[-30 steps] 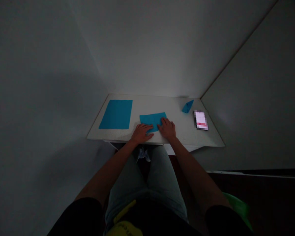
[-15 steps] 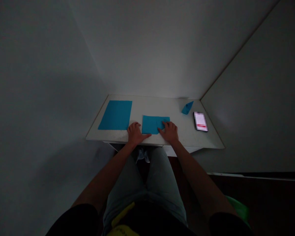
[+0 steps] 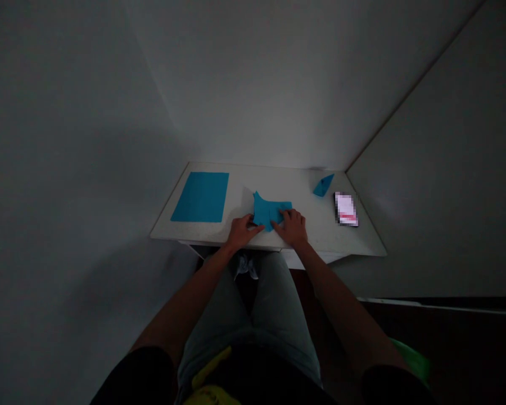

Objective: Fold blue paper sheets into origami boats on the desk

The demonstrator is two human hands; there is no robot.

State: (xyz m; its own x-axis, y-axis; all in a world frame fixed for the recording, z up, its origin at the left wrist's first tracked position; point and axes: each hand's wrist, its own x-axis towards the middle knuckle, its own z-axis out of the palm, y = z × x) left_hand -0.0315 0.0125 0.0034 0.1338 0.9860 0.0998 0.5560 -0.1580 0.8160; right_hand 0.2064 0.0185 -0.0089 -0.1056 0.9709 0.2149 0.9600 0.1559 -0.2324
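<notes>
A folded piece of blue paper (image 3: 274,209) lies on the white table in front of me. Its left part is lifted and curls up, gripped at the edge between the thumb and fingers of my left hand (image 3: 241,232). On the paper's right part rest the spread thumb and fingers of my right hand (image 3: 293,226), pressing it against the table. A crease or flap edge runs down the paper between the hands.
A flat blue sheet (image 3: 200,197) is at the table's left. To the right are a folded blue paper boat (image 3: 323,185) and a phone (image 3: 346,209) with a lit, blurred screen. Walls enclose the white table (image 3: 333,239). Something green (image 3: 411,360) shows at lower right.
My left hand has moved right and taken hold of the paper's left edge, which now bends upward instead of lying flat. My right hand stays in place on the paper.
</notes>
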